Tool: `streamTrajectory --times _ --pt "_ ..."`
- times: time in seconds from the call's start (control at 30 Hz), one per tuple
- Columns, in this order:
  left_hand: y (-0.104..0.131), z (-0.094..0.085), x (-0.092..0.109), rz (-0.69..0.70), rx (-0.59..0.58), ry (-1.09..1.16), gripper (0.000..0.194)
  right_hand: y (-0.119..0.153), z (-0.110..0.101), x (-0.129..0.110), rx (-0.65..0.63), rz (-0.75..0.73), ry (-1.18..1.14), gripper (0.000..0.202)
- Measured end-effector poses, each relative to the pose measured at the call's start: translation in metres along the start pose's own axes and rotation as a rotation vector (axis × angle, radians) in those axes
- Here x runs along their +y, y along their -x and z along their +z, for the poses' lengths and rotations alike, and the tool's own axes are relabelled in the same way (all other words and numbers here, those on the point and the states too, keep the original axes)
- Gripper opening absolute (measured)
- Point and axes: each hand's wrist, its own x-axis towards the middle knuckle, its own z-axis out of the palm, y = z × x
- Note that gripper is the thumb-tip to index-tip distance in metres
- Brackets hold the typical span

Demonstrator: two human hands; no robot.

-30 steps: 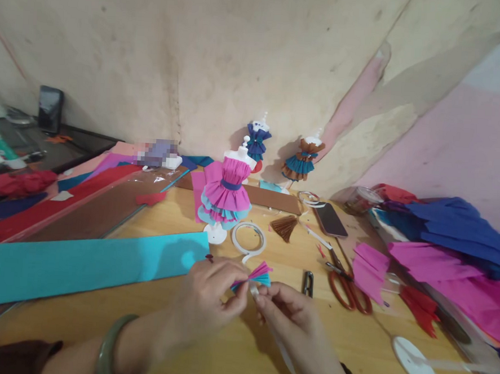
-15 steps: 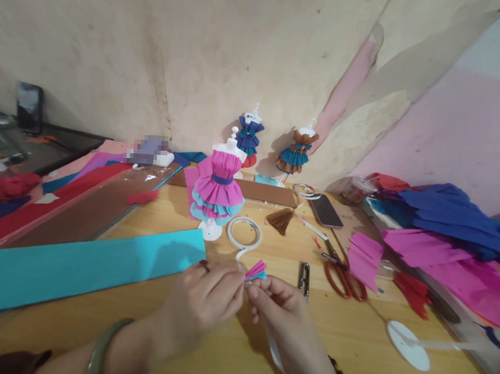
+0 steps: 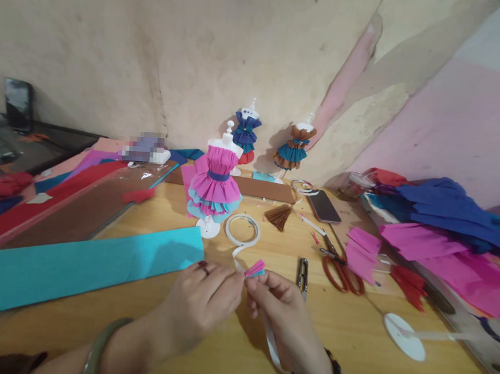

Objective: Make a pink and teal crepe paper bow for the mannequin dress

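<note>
Between my fingertips is a small gathered piece of pink and blue crepe paper [image 3: 255, 267]. My left hand [image 3: 210, 289] is closed, pinching its left end. My right hand [image 3: 281, 302] pinches it from the lower right. A narrow white tape [image 3: 273, 346] hangs below my right hand, and more of it runs up to the tape roll [image 3: 243, 230] just beyond. Behind the roll's left side, a mini dress form [image 3: 219, 179] stands upright in a pink and light-blue ruffled paper dress with a dark blue waistband.
A turquoise paper strip [image 3: 88, 264] lies at left. Thread snips [image 3: 303, 275], red-handled scissors [image 3: 342, 271], a phone [image 3: 324, 206] and a brown tassel-like bundle [image 3: 278, 216] lie at right. Two dressed forms [image 3: 294, 150] stand by the wall. Crepe paper [image 3: 460, 217] is piled far right, beside a white disc stand [image 3: 404, 336].
The view has shifted slightly. Both hands stay together, pinching the gathered paper, with only a small turn of the fingers.
</note>
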Motion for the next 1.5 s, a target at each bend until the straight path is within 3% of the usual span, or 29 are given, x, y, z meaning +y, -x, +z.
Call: streamTrajectory --times 0.4,0.57,0.67,0.77,0.97,1.03,1.27,1.5 --pt "0.011 0.005 -0.001 0.034 -0.066 -0.026 0.015 0.001 0.005 -0.005 0.008 0.035 -0.032 0.040" --pt "0.015 0.007 -0.003 -0.021 -0.114 0.090 0.021 0.002 0.005 -0.006 0.010 0.027 -0.055 0.036" --pt "0.011 0.002 -0.006 0.046 -0.129 0.176 0.030 0.002 0.005 -0.005 -0.002 0.023 -0.059 0.035" --pt "0.008 -0.003 -0.008 0.133 -0.074 0.161 0.031 0.002 0.005 -0.006 -0.012 0.028 -0.067 0.035" --pt "0.010 0.001 -0.006 0.118 -0.093 0.057 0.024 0.002 0.004 -0.005 -0.026 0.016 -0.071 0.036" --pt "0.010 0.004 -0.004 0.074 -0.071 0.057 0.022 0.001 0.003 -0.003 -0.030 0.004 -0.059 0.035" --pt "0.001 0.009 0.002 -0.269 0.054 0.291 0.014 0.000 -0.001 0.000 -0.070 -0.067 -0.009 0.031" --pt "-0.005 0.007 0.000 -0.458 0.063 0.498 0.013 0.000 -0.006 0.002 -0.084 -0.073 -0.018 0.029"
